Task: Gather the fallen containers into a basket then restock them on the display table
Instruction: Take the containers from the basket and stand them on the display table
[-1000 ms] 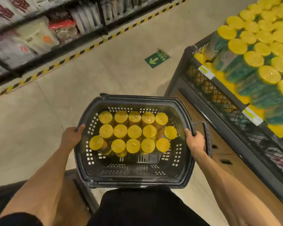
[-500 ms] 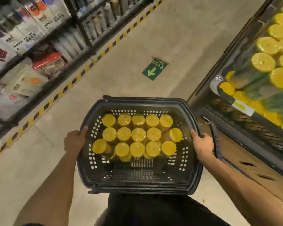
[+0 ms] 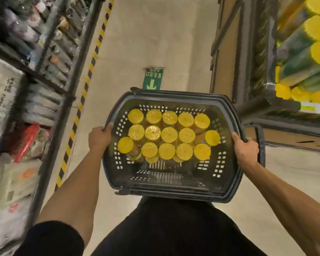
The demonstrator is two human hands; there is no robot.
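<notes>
I carry a dark plastic basket [image 3: 174,179] in front of my waist. Several yellow-lidded containers [image 3: 168,134] stand packed upright in its far half; one at the right [image 3: 212,138] leans. My left hand [image 3: 98,138] grips the basket's left rim, and my right hand [image 3: 245,150] grips the right rim beside the folded handle [image 3: 260,145]. The display table [image 3: 277,106] stands at the right, stacked with more yellow-lidded containers [image 3: 317,27].
A shelf unit [image 3: 50,85] full of packaged goods runs along the left, edged by yellow-black floor tape [image 3: 85,89]. A green exit sign [image 3: 152,79] lies on the pale floor ahead. The aisle between shelf and display table is bare floor.
The view has swung left and blurred: the display table slid to the right edge, the left shelf came closer. Both hands keep the same hold on the basket.
</notes>
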